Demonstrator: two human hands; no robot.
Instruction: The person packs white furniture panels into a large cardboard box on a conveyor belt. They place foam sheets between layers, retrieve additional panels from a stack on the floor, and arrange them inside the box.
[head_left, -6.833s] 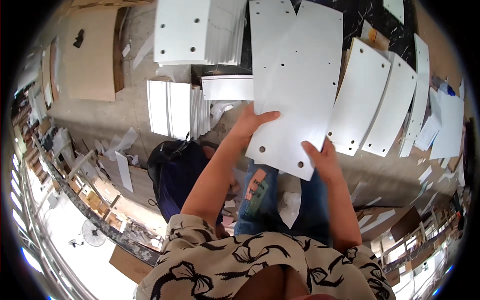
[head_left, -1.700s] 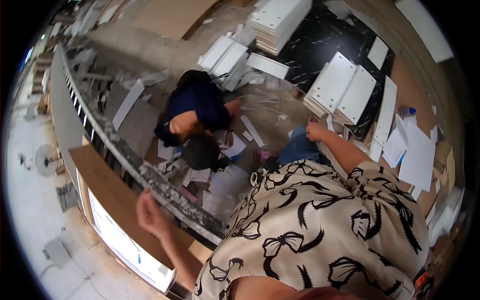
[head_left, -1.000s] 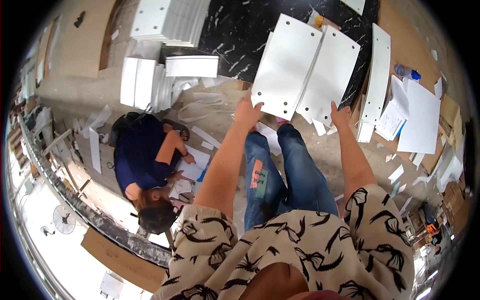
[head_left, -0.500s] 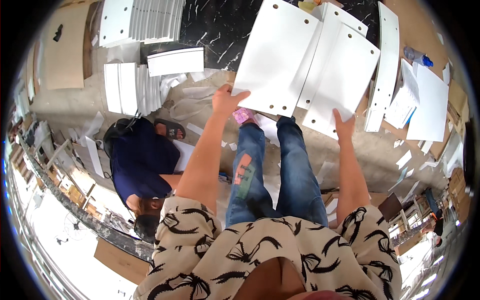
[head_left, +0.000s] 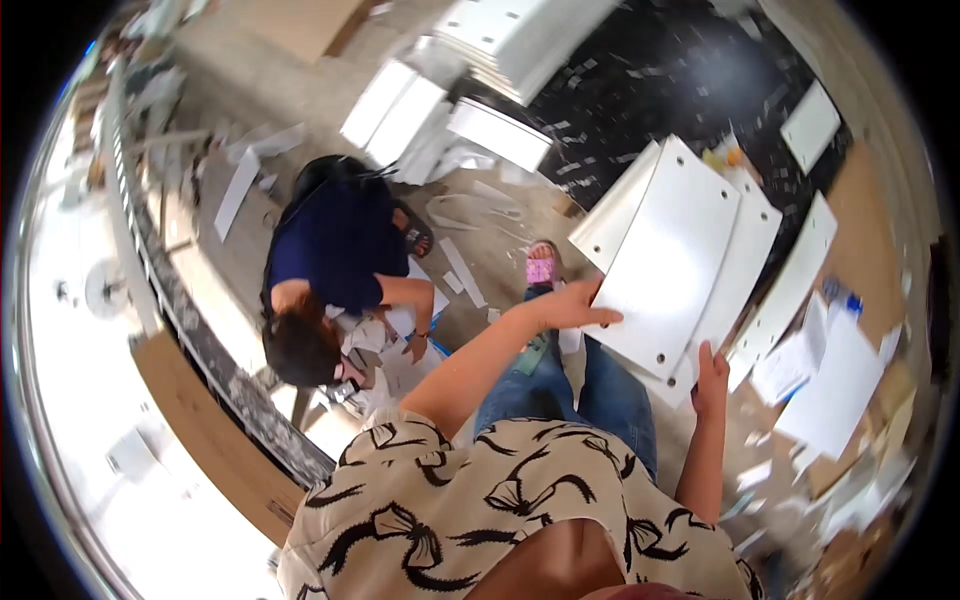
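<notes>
Several white panels with drilled corner holes lie overlapped in a loose fan in front of me; the top white panel (head_left: 665, 262) has dark holes near its corners. My left hand (head_left: 580, 306) closes on the panels' near left edge, thumb on top and fingers hidden beneath. At the near right corner, my right hand (head_left: 710, 380) grips the fanned panels, its thumb pointing up along the edge. A lower white panel (head_left: 755, 222) sticks out on the right side of the fan. Both arms reach forward over my jeans.
A co-worker in a dark blue top (head_left: 335, 240) crouches on the left, one hand near the papers. White panel stacks (head_left: 515, 35) stand beyond, by a black marbled surface (head_left: 640, 80). A long white strip panel (head_left: 785, 290), white sheets (head_left: 830, 385) and a bottle (head_left: 845, 298) lie right.
My view has turned, so the surroundings appear shifted and tilted. The panels are gathered closer together, with both hands still on them. The co-worker's arm now shows reaching over the papers.
</notes>
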